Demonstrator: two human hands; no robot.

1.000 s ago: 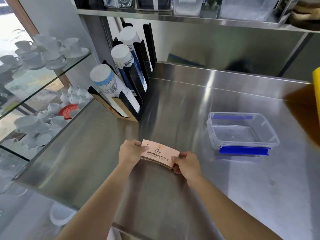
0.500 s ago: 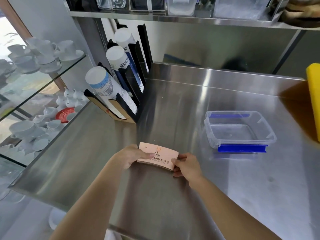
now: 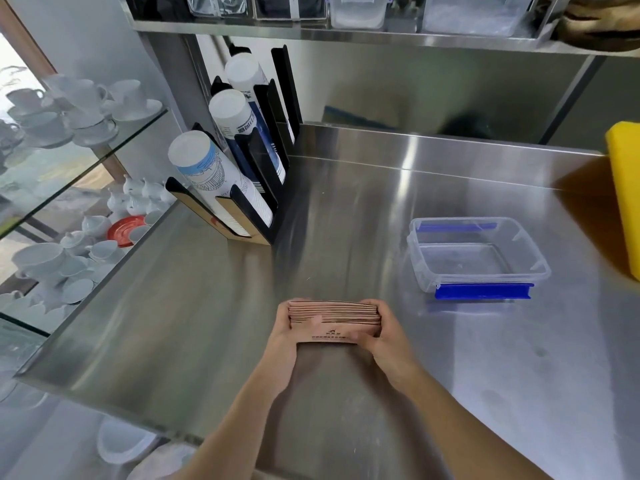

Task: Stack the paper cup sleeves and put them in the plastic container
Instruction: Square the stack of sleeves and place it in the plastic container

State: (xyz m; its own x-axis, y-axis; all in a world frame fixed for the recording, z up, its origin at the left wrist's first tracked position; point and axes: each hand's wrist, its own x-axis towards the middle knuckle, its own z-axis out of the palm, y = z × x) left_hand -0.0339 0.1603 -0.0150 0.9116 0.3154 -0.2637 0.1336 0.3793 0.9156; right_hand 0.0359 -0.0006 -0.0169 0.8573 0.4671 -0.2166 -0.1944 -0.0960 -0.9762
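A stack of pinkish paper cup sleeves (image 3: 334, 318) stands on edge on the steel counter, its layered edges facing up and the printed face toward me. My left hand (image 3: 285, 332) grips its left end and my right hand (image 3: 384, 336) grips its right end. The clear plastic container (image 3: 479, 258) with blue clips sits open and empty on the counter, to the right and a little farther away than the stack.
A black cup dispenser (image 3: 242, 174) holding paper cup stacks stands at the back left. A yellow object (image 3: 627, 202) is at the right edge. Glass shelves (image 3: 79, 174) with white crockery lie left of the counter. A steel shelf (image 3: 346, 32) runs overhead.
The sleeve stack, lying tilted between my hands before, now stands upright on its edge, squeezed from both ends. The view has shifted slightly left.
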